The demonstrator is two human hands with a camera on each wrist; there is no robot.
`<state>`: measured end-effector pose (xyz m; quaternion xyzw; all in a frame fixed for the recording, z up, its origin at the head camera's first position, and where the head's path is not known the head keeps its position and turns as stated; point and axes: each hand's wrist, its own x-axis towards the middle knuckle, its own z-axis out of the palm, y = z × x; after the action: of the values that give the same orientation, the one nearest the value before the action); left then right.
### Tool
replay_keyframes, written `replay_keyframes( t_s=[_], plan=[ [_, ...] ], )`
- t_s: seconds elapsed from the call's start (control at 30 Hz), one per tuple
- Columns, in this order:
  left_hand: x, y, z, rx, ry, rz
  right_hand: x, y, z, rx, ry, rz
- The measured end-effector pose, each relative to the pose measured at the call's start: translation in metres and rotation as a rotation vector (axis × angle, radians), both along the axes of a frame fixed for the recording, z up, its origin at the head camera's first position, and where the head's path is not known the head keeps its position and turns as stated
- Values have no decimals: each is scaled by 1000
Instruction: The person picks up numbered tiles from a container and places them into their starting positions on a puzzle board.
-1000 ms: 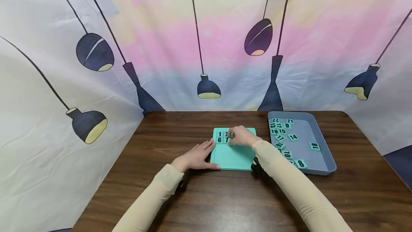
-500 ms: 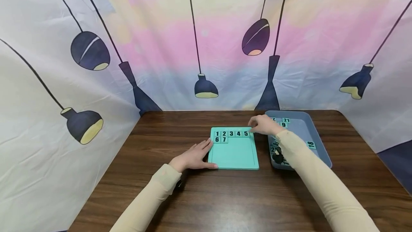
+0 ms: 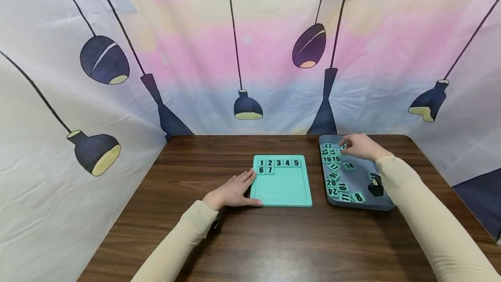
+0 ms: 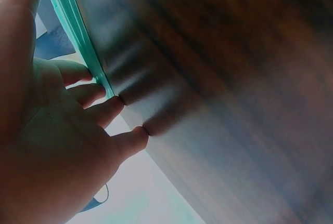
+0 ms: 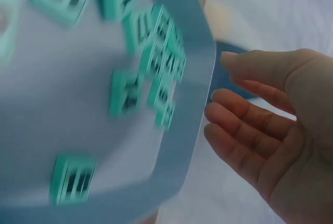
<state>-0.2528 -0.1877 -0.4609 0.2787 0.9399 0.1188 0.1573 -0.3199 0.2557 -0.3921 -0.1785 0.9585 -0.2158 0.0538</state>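
Observation:
The turquoise square board (image 3: 282, 188) lies on the table, with number tiles 1 to 5 along its top row and 6 and 7 below them. My left hand (image 3: 230, 191) rests at the board's left edge, thumb by the lower corner; the left wrist view shows its fingertips along the turquoise side (image 4: 78, 21). Over the back of the grey-blue tray (image 3: 362, 177), my right hand (image 3: 362, 146) hovers with relaxed fingers. Nothing is between thumb and fingers of the right hand (image 5: 270, 120) in the right wrist view. Loose number tiles, such as the 14 (image 3: 349, 166) and the 8 (image 3: 358, 197), lie in the tray.
Most loose tiles cluster along the tray's left side; the 18 tile (image 5: 75, 180) lies apart from them. A brown wooden table (image 3: 274, 243) bears the board and tray. Behind it hangs a cloth backdrop (image 3: 274, 55) printed with lamps.
My right hand has moved from the board, near the first tiles, rightward to above the tray. Tiles 3, 4 and 5, first covered by it, now show. The left hand stays at the board.

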Motion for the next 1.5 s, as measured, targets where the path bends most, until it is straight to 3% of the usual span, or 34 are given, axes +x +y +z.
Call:
replay_keyframes(
  t_s=[0.23, 0.47, 0.8, 1.27, 1.5],
  plan=[
    [-1, -3, 8, -8, 16, 7, 13, 33, 7, 36, -22, -60],
    [1, -8, 8, 0, 14, 15, 23, 46, 2, 25, -31, -31],
    [1, -11, 7, 23, 14, 22, 28, 40, -4, 29, -53, 51],
    [1, -2, 4, 17, 7, -6, 49, 11, -34, -20, -114, 191],
    [0, 1, 2, 12, 1, -12, 58, 2, -42, -25, -119, 202]
  ],
)
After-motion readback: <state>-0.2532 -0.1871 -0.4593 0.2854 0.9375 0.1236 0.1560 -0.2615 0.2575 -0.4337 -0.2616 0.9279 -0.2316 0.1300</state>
